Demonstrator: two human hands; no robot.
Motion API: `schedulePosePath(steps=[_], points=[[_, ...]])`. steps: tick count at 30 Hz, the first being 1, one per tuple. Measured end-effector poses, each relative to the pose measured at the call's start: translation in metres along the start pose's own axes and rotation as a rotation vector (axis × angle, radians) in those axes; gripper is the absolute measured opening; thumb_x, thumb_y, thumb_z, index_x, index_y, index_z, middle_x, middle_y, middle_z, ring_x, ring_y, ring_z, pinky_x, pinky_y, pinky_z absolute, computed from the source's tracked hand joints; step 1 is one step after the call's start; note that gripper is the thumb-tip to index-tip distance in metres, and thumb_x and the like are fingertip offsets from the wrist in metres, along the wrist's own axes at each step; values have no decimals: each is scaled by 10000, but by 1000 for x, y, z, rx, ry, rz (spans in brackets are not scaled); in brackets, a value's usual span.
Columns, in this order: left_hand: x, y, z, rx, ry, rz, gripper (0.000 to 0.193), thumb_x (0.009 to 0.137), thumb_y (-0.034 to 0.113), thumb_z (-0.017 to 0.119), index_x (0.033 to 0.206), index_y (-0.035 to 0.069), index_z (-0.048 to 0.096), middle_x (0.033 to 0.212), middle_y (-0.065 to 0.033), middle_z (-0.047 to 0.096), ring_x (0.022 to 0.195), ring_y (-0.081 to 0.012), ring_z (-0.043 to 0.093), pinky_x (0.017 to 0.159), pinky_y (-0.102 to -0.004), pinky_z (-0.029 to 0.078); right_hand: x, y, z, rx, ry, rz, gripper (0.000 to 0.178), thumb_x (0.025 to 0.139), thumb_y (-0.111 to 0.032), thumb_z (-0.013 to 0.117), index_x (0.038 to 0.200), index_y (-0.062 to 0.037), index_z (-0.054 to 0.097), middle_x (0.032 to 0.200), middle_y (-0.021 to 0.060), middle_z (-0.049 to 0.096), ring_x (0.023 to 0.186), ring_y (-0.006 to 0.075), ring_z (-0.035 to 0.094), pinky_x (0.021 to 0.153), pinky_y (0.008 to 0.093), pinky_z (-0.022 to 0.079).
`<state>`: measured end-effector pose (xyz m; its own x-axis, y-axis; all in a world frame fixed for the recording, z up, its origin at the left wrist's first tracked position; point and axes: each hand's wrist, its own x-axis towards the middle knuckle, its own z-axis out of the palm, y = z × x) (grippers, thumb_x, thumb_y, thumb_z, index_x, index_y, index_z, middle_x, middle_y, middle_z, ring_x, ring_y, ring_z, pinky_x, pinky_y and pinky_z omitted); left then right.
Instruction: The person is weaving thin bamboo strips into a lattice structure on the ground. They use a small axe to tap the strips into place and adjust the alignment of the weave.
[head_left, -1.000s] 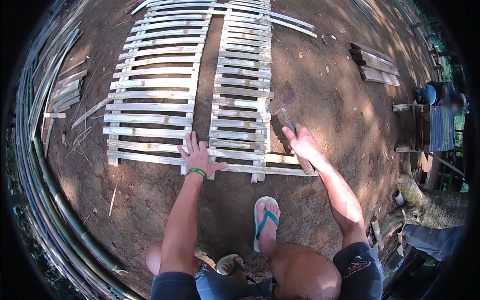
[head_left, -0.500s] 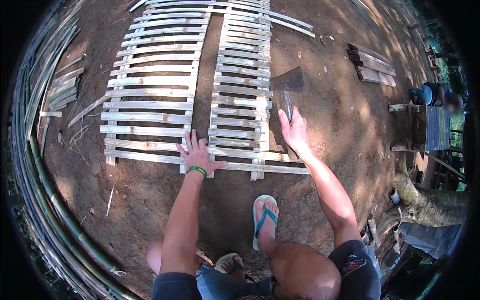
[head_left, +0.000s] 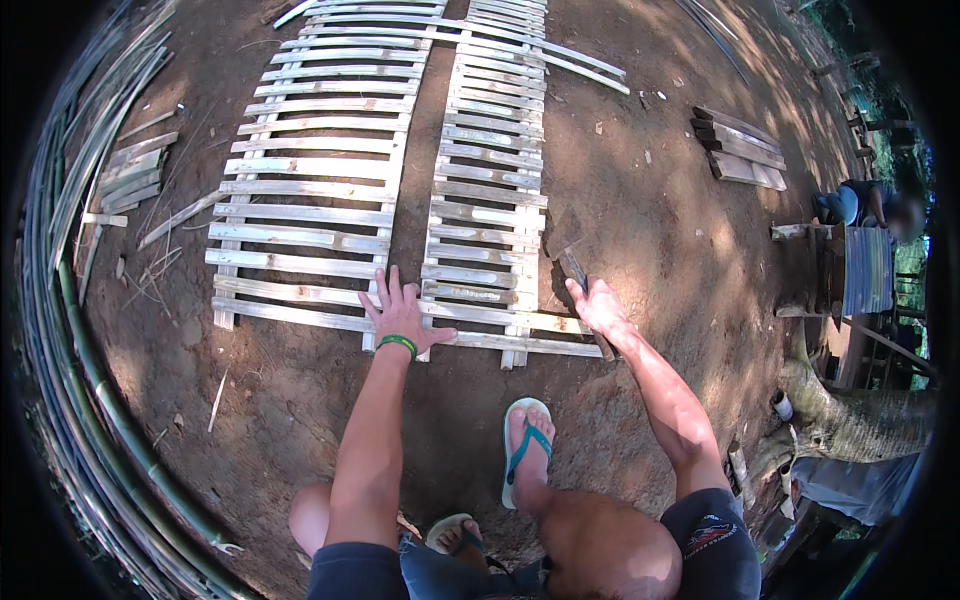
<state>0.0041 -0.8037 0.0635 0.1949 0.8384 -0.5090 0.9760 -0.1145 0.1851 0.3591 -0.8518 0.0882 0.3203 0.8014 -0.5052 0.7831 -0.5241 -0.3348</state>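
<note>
My left hand [head_left: 400,316], with a green band at its wrist, lies with fingers spread on the near slats of a split-bamboo panel [head_left: 310,240]. Its fingertips reach toward the gap beside a second, narrower slatted panel [head_left: 482,217]. My right hand [head_left: 604,308] is closed round the shaft of a tool with a dark, broad blade [head_left: 566,236]; I cannot make out its exact kind. That tool is just right of the narrower panel, by the ends of the two long near slats [head_left: 540,343]. My fingers partly hide the shaft.
Long bamboo poles [head_left: 110,400] curve along the left, beside a stack of short slats [head_left: 132,175]. Dark boards [head_left: 742,150] lie at the right. A person [head_left: 865,200] is near a wooden bench at the far right, above a tree trunk [head_left: 870,420]. My sandalled foot [head_left: 528,450] stands close.
My right hand and the tool have moved down and slightly right, bringing the blade nearer the slat ends. My left hand stays spread on the slats. The view has shifted slightly.
</note>
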Motion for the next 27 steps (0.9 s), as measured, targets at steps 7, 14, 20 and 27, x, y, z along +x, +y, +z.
schedulePosePath(steps=[7,14,20,27], points=[[0,-7,8,19,38,15,1165,591,776,817,1421,49,442,1709,-234,106,1587,-448,-82,1184,-768,-26,9,-74,-40,394,22,-8,518,1047,-445,566,1085,69,620,722,173,688,622,283,698,641,434,548],[-1,-6,3,15,24,20,1184,601,795,797,1439,42,432,1712,-232,101,1588,-442,-86,1187,-762,-39,-3,-85,-59,-9,-329,-9,516,1038,-431,568,1166,63,644,951,286,722,1024,419,715,927,489,520],[2,-1,5,-3,33,37,1213,601,808,786,1470,43,426,1719,-207,104,1588,-438,-88,1179,-772,-42,-6,-85,-34,283,128,-114,532,1044,-420,559,1184,92,590,1003,333,709,1047,477,696,930,529,521],[0,-8,6,13,11,6,1212,603,806,788,1474,44,426,1721,-196,93,1587,-436,-100,1181,-771,-39,-14,-93,-42,68,-109,-82,502,1040,-403,546,1146,81,629,991,342,704,1058,504,677,944,556,516]])
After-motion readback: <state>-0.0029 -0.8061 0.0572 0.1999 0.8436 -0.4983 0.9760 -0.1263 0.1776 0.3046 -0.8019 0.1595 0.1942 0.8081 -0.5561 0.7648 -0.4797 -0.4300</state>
